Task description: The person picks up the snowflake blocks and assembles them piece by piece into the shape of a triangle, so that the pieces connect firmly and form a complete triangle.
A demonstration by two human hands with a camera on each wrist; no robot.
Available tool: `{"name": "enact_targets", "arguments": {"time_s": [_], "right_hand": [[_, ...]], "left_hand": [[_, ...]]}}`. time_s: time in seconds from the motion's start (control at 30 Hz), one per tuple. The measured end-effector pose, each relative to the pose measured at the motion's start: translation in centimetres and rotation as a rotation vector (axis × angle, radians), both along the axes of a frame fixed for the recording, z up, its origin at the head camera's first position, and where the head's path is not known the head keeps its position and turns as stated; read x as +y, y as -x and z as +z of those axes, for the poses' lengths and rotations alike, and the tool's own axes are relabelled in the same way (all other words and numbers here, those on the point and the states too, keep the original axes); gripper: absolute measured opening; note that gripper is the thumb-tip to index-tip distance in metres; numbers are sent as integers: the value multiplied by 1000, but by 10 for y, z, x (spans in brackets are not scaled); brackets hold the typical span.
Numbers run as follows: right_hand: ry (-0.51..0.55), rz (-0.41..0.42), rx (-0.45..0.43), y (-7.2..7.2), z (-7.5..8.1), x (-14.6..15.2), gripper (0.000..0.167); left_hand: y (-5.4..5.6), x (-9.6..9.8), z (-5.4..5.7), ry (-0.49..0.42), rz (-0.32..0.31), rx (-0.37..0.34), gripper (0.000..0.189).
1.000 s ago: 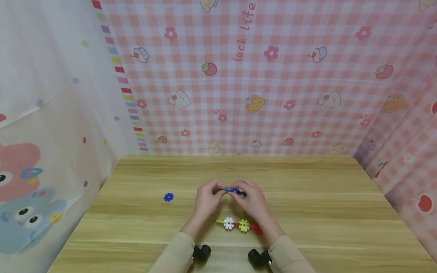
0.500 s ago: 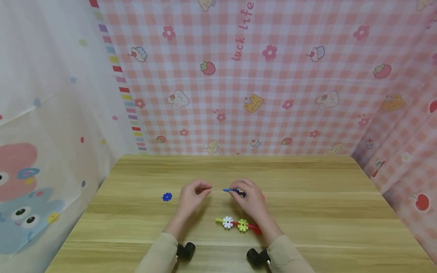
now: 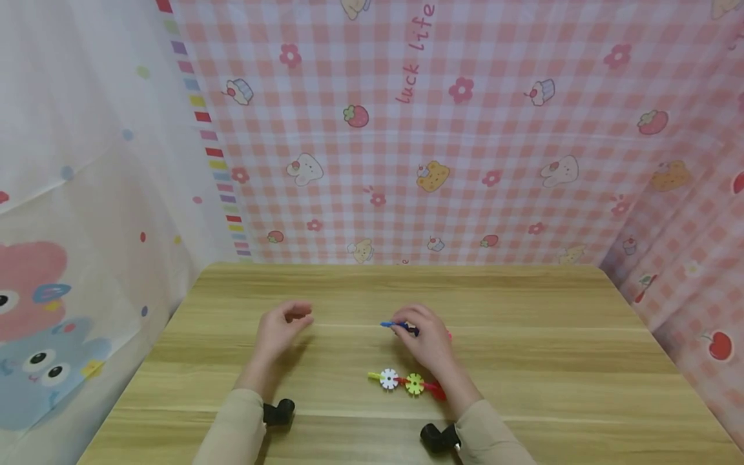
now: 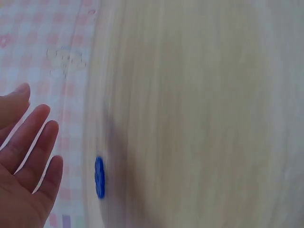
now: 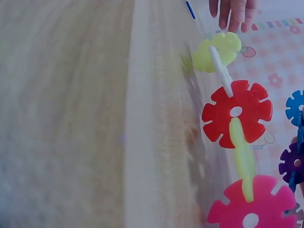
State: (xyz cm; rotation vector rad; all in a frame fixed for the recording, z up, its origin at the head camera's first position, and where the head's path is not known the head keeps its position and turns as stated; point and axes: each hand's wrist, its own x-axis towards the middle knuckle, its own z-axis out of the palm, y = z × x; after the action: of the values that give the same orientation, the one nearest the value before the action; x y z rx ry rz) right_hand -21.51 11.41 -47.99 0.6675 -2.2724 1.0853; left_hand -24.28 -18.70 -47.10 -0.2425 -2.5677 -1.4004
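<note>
My left hand [image 3: 283, 330] is over the left part of the table, its fingers spread and relaxed, holding nothing. A blue notched disc [image 4: 99, 177] lies near it in the left wrist view; in the head view the hand hides it. My right hand [image 3: 429, 339] pinches a short chain of interlocking discs above the table, with a light-blue disc [image 3: 388, 324] at its left end. At the right wrist view's edge this chain shows another light-blue disc [image 5: 294, 108] and a purple disc [image 5: 289, 165]. The fingers gripping it are mostly out of that view.
A second chain lies on the table in front of my right hand, with a white disc [image 3: 389, 380], a yellow-green disc [image 3: 414, 384] and a red disc [image 5: 256, 111]. A pink disc [image 5: 247, 209] is at its near end. Patterned cloth [image 3: 494, 129] stands behind the table.
My left hand has let go of the light-blue disc and moved left across the table, its fingers spreading. The right hand stays in place with its chain.
</note>
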Motion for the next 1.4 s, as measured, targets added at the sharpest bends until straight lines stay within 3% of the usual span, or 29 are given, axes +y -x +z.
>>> {"name": "enact_targets", "arguments": {"time_s": [0.33,0.77,1.4], "right_hand": [[7,-11,4,1,-2,1,11],[20,-4,4,2,-5,2,11],[34,-6,7,2,-6,3,13]], "left_hand": [[3,-30,-1,15,25,-122,36],[-2,-46,-18,4,7,-213,42],[-3,-55,-30,89,-37,-121,34]]}}
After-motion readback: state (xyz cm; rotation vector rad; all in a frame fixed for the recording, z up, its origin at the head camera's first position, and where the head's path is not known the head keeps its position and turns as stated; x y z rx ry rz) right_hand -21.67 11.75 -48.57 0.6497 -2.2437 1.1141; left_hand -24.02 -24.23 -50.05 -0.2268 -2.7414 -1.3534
